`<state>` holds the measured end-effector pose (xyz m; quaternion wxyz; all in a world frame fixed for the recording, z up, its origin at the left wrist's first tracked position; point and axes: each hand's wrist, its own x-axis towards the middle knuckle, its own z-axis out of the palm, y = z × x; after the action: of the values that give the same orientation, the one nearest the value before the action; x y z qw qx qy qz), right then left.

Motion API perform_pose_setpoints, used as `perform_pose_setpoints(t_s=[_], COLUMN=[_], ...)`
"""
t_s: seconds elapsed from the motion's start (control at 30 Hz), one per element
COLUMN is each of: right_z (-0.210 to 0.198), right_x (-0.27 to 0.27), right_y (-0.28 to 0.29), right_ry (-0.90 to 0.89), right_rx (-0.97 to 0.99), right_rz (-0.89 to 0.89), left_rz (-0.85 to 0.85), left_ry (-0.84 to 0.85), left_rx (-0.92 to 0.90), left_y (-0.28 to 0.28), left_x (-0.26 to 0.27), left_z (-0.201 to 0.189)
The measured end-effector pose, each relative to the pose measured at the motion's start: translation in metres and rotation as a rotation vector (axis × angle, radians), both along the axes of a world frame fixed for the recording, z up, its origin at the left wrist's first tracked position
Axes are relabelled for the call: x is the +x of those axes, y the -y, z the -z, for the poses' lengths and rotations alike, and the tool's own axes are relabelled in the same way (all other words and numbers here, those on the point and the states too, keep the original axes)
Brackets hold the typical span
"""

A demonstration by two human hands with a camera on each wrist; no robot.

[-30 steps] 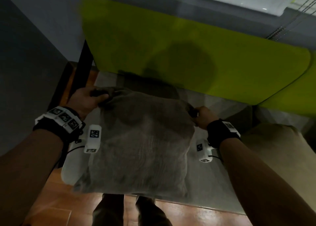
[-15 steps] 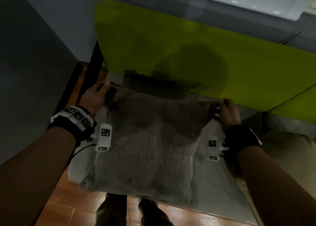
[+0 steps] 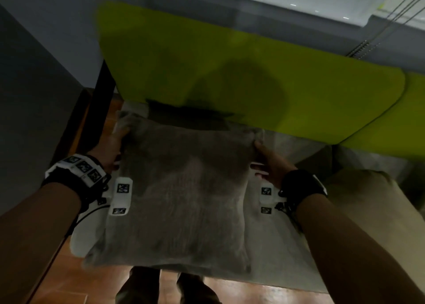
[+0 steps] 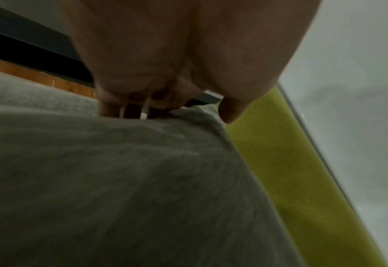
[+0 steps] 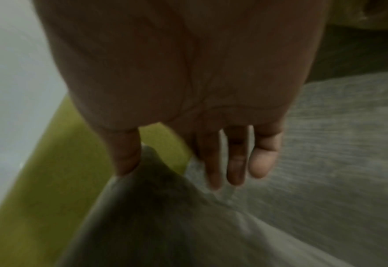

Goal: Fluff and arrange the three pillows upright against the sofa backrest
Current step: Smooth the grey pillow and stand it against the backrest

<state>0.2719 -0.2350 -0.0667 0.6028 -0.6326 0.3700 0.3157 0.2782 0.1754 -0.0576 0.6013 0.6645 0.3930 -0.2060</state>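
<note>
Two hands flank the grey pillow (image 3: 184, 188) over the sofa seat (image 3: 276, 246): left hand (image 3: 110, 152) fingers clasp its far-left corner; right hand (image 3: 271, 163) fingers straight, released. Green backrest (image 3: 230, 62) beyond; tan pillow (image 3: 368, 211) at right.

grey sofa seat (image 3: 271, 232), grey pillow (image 3: 184, 200) on it

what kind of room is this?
Probably a living room or lounge: a sofa with a lime-green backrest and grey seat, a grey pillow held over it, another pillow alongside, wood floor.
</note>
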Motion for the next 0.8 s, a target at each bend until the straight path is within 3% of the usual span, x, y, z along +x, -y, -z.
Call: perform_pose_setpoints(t_s=[0.13, 0.33, 0.4, 0.43, 0.5, 0.53, 0.57, 0.63, 0.8], right_z=[0.015, 0.012, 0.004, 0.001, -0.005, -0.004, -0.001, 0.007, 0.034], right_x=[-0.009, -0.011, -0.017, -0.021, -0.030, -0.035, -0.039, -0.043, -0.039], right_y=[-0.012, -0.009, -0.014, -0.017, -0.027, -0.033, -0.039, -0.046, -0.039], right_ry=[0.185, 0.359, 0.518, 0.657, 0.990, 1.110, 1.141, 0.998, 0.602], right_rx=[-0.069, -0.704, -0.884, -0.953, -0.922, -0.839, -0.751, -0.644, -0.567], right_rz=[-0.018, -0.416, -0.583, -0.680, -0.902, -1.021, -1.126, -1.235, -1.202], left_rz=[0.192, 0.316, 0.305, 0.396, 0.774, 0.980, 1.150, 1.310, 1.186], left_ry=[0.068, 0.110, 0.267, 0.438, 0.757, 0.819, 0.773, 0.573, 0.342], left_rx=[0.103, 0.673, 0.807, 0.882, 0.976, 0.968, 0.934, 0.861, 0.678], left_y=[-0.013, -0.003, 0.006, 0.009, 0.020, 0.025, 0.029, 0.029, -0.008], left_x=[-0.014, -0.007, -0.003, -0.002, -0.010, -0.017, -0.024, -0.033, -0.039], left_z=[0.016, -0.001, -0.012, -0.017, -0.022, -0.018, -0.014, -0.002, 0.043])
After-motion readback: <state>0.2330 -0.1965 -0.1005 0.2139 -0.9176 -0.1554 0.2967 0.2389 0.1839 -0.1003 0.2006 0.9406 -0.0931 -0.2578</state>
